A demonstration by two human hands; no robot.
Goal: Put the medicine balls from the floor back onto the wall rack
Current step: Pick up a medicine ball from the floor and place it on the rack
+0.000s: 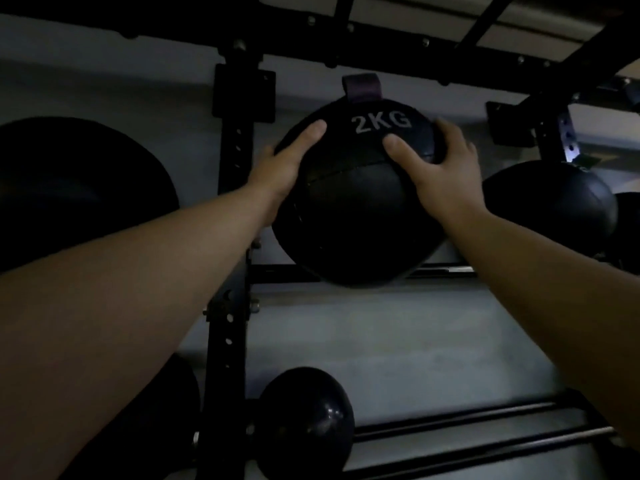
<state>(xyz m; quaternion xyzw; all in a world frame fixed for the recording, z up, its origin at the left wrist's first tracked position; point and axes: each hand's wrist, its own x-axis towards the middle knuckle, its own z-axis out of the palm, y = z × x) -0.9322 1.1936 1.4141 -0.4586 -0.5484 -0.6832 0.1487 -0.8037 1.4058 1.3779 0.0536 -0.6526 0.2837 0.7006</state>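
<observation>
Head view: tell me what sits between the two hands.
The 2KG medicine ball fills the gap in the head view, gripped by the left hand and right hand, by the wall rack.

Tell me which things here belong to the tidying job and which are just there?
In the job: 2KG medicine ball, left hand, right hand, wall rack.

Just there: ball on the lower rails, ball to the right, grey wall.
</observation>
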